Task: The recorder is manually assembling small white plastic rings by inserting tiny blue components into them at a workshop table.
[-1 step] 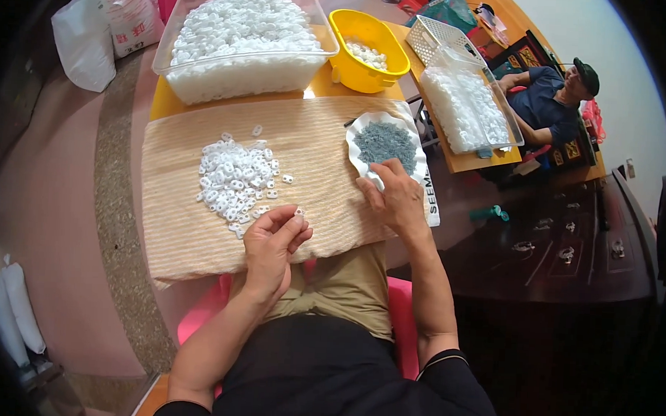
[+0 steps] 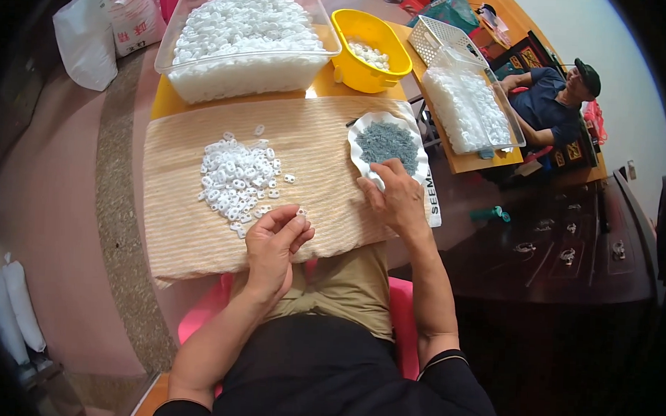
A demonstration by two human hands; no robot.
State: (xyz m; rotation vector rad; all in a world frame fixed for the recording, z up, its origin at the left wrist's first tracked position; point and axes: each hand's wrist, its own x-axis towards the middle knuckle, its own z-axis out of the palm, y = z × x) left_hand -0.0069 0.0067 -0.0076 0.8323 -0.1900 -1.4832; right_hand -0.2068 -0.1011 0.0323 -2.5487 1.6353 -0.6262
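Observation:
My left hand (image 2: pixel 272 239) is closed in a pinch, with a small white plastic piece (image 2: pixel 301 212) held at the thumb and fingertips. Just beyond it lies a loose pile of small white plastic pieces with holes (image 2: pixel 238 175) on the cloth. My right hand (image 2: pixel 397 196) is at the near rim of a white dish with a wavy edge (image 2: pixel 356 151). Its fingers reach over the rim and its thumb stands apart from them; the rim shows between. Many tiny grey-blue pieces (image 2: pixel 386 145) fill the dish. No piece is visible in the right hand.
A striped cloth (image 2: pixel 176 231) covers the table. Behind it stand a clear bin of white pieces (image 2: pixel 246 74) and a yellow tub (image 2: pixel 372 79). On a second table at right are another clear bin (image 2: pixel 467 113) and a white basket (image 2: pixel 438 38); a person (image 2: pixel 549 106) sits beside it.

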